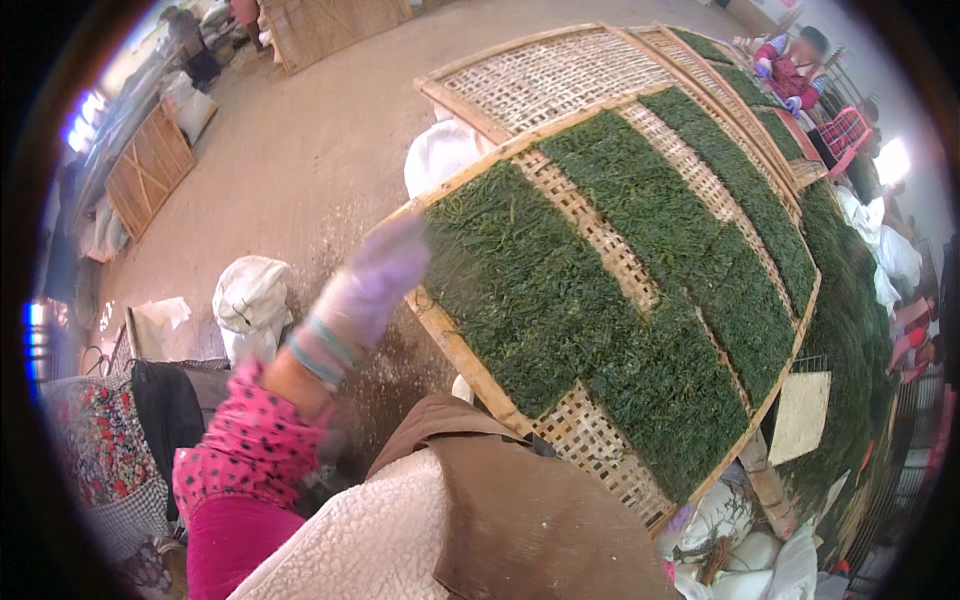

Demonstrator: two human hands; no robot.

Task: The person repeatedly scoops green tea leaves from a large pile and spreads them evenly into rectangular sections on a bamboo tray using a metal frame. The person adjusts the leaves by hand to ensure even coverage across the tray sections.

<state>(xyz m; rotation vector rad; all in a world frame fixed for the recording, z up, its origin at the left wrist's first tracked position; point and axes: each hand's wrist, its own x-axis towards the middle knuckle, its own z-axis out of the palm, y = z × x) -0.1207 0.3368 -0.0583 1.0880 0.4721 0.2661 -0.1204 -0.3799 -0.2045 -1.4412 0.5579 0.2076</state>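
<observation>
A large wood-framed tray (473, 362) with a woven lattice base spreads before me. Sheets of dark green stringy plant matter (560, 290) lie on it in bands, with strips of bare lattice between them. My left hand (392, 262), in a purple glove, is at the tray's left edge; motion smears its fingers, so its grip is unclear. Only a bit of purple glove shows of my right hand (680, 518), low beside the tray's near right corner. The tray's frame and my brown apron (540, 510) hide the rest of that hand.
Another lattice tray (555, 80) lies beyond mine. A person (795, 75) in purple gloves works at the far right. A pile of loose green strands (845, 300) lines the right side. White sacks (252, 300) stand at left, near a patterned cloth bundle (105, 440). Wooden panels (150, 170) stand farther off.
</observation>
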